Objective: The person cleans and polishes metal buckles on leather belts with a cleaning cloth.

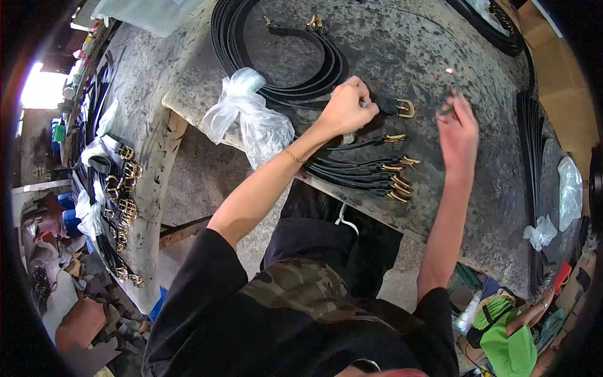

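Note:
My left hand (348,108) is closed on a black belt strap near its gold buckle (406,108), over the dark worktable. Something pale shows just below its fingers. To the right, my right hand (458,122) is raised above the table, its fingers pinched on a thin dark tool with a bright tip (453,75); motion blurs it. Below my left hand lie several black belts with gold buckles (397,182) in a row. Coiled black belts (326,75) rest above and left of it, beside a clear plastic bag (248,113).
More belts with buckles (125,207) lie on a left table (147,163). Black straps (532,157) and plastic bags (570,188) line the right side. A person in green (512,345) is at the lower right. Scraps (81,320) cover the floor at lower left.

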`<state>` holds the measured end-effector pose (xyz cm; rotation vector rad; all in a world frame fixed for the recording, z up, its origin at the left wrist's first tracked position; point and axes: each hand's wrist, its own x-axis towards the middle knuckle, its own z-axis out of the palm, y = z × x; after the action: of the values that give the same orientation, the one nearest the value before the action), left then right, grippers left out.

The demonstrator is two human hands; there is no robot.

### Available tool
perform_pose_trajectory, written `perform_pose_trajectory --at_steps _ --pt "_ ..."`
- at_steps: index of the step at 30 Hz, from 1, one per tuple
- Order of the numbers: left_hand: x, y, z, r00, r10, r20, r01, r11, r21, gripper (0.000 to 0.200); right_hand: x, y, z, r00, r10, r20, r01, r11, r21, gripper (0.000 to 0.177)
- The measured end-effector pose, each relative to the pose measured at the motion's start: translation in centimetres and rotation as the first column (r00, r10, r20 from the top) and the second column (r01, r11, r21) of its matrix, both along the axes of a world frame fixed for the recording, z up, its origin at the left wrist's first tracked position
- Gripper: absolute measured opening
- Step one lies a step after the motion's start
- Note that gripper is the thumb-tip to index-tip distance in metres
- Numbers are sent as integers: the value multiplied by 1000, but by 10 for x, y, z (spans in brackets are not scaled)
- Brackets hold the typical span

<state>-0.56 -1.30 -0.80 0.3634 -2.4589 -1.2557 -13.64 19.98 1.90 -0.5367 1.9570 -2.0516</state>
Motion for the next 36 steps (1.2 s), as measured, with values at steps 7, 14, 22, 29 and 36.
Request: perform_pose_trajectory --at_steps 7,14,22,29,36 --pt "-2 6 8 997 78 28 -79 996 45 20 -12 -70 -28 820 275 502 -10 884 -467 22" --pt "-3 9 -3 993 110 -36 -111 993 -34 19 2 -76 -42 863 222 454 35 870 -492 14" --pt "-4 9 1 989 137 -50 -135 990 46 10 17 -70 -38 994 10 113 7 989 -151 7" --pt "-4 8 2 988 152 -26 -150 986 67 10 16 -66 -42 994 88 -64 -88 996 5 9" --pt "-4 7 1 990 140 -35 -138 989 59 11 17 -66 -36 990 116 -79 -113 993 40 11"
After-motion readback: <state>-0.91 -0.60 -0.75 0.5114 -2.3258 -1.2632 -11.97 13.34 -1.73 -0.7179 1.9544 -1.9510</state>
